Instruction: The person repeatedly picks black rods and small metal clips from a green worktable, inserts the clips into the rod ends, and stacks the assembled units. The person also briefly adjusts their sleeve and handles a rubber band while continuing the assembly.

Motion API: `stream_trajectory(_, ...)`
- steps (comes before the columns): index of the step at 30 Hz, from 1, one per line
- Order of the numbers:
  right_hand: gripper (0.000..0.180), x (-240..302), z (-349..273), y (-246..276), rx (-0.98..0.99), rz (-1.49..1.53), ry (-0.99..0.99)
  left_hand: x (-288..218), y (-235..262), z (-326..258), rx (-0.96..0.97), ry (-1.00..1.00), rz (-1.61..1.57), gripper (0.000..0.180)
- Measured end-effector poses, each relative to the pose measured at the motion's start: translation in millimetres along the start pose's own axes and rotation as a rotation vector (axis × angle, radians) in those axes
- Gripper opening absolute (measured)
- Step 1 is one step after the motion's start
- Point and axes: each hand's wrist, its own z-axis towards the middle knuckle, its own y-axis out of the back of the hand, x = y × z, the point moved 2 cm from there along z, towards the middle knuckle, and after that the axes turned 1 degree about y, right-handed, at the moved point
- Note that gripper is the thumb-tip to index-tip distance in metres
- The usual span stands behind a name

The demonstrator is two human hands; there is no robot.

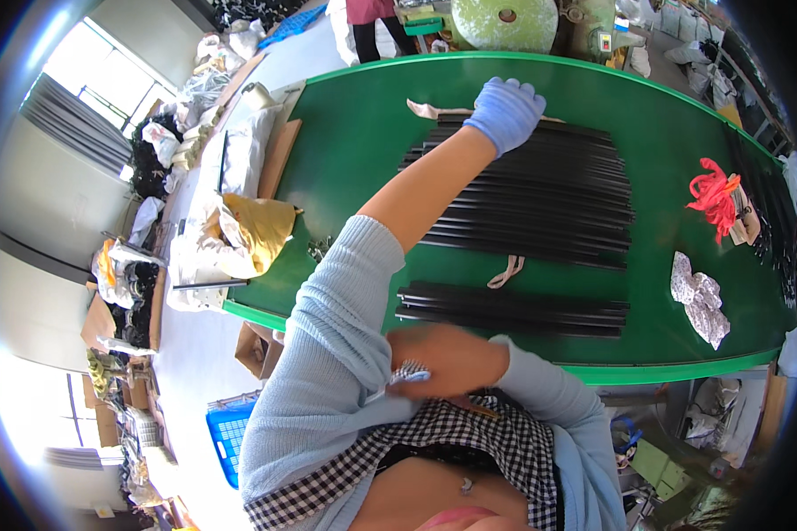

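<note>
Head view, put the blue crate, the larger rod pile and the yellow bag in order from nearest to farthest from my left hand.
1. Larger rod pile: its far edge meets your left hand in this view.
2. Yellow bag: at the left end of the table.
3. Blue crate: lower left, off the table.

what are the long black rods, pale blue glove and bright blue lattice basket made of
Long black rods: perhaps plastic or coated metal, given their smooth sheen. Pale blue glove: probably knit fabric, matte, closely fitting. Bright blue lattice basket: likely moulded plastic, smooth, with regular openings.
</note>
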Motion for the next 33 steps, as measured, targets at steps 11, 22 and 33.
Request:
stream_trajectory(11,0.013,-108.8,-173.1,164.5,-1.867,0.414,-0.132,-128.2,57.7,-98.5,-0.088,-0.033,-1.198,0.024)
stream_trajectory(22,0.007,-107.8,-285.3,286.1,-2.37,0.477,-0.03,-246.6,85.1,-162.6,0.445,-0.51,-1.55,0.036)
stream_trajectory(33,0.023,-55.6,-226.6,222.8,-1.26,-0.802,-0.547,-165.5,155.8,-134.6,-0.137,-0.601,-1.054,0.019)
